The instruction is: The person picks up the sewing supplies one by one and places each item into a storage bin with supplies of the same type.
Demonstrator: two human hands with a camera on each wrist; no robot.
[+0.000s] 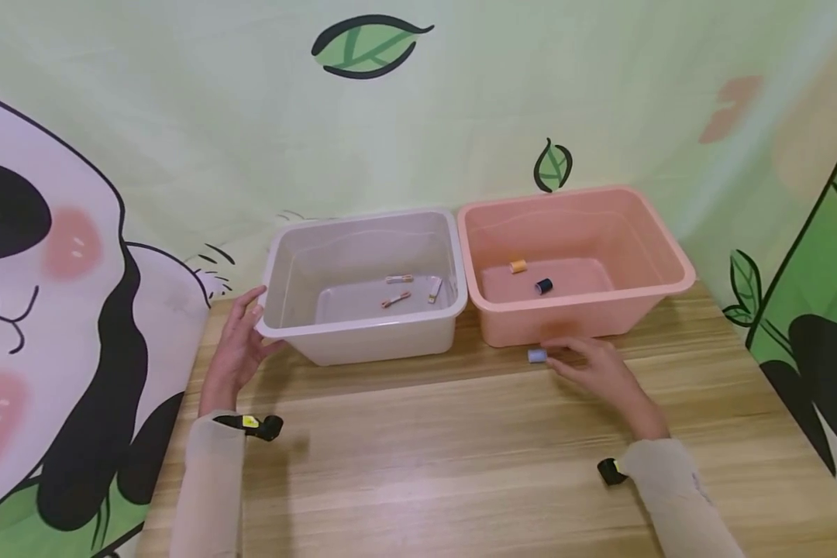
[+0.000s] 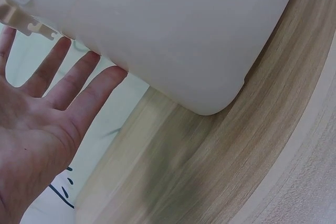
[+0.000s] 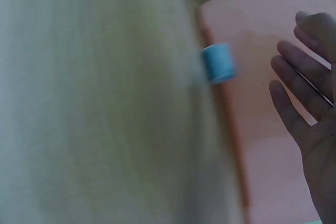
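A small light-blue thread spool point(image 1: 537, 356) lies on the table just in front of the pink bin point(image 1: 558, 314). My right hand point(image 1: 596, 372) is beside its right end, thumb and fingers spread apart. In the right wrist view, a gap shows between those fingers point(image 3: 286, 103) and the blue spool point(image 3: 218, 62). With straight, spread fingers, my left hand point(image 1: 235, 349) touches the left end of the pale grey bin point(image 1: 370, 341). The left wrist view shows its fingertips point(image 2: 118, 72) against the bin's outer wall point(image 2: 184, 40).
Inside the pink bin lie a yellow spool point(image 1: 518, 266) and a dark spool point(image 1: 544, 286). The grey bin holds two small pinkish bundles point(image 1: 395, 299) and a whitish small piece point(image 1: 435, 290). Both bins stand side by side at the back of the wooden table point(image 1: 418, 465), against a printed cloth point(image 1: 488, 101).
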